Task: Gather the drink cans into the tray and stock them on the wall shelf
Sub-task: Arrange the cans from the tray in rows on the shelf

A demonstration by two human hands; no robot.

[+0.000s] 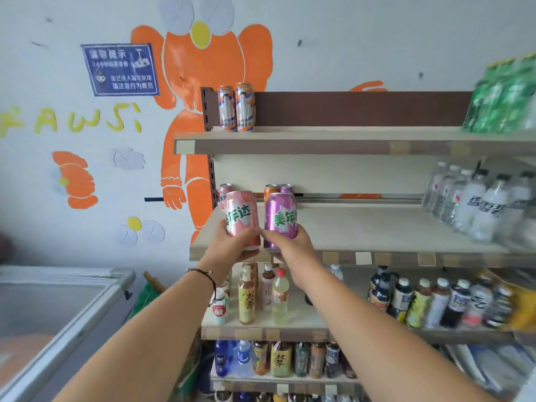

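Cans are at the stocking stage: the left hand (232, 245) wraps the lower body of a pink can (242, 219), and the right hand (290, 245) wraps the lower body of a purple can (280, 219). Both cans are held upright, just beside each other, over the near edge of the middle shelf (377, 227). Three more cans (271, 190) stand at the far left of this shelf. Two tall cans (237, 108) stand on the top shelf (348, 139). No tray is in view.

Handling, judged: each can is rigid if sealed, moderately heavy, and smooth, so it may slip. Thin walls dent under a hard squeeze. Grip around the mid to lower body, as here, and set the base down flat.

Labels: both held cans carry large green characters, apparently 美年达. A blue sign (120, 69) on the wall shows white Chinese text, too blurred to read. Yellow wall lettering (72, 120) reads roughly "KAWS". Water bottles (478, 204) at the right show dark characters, unclear.
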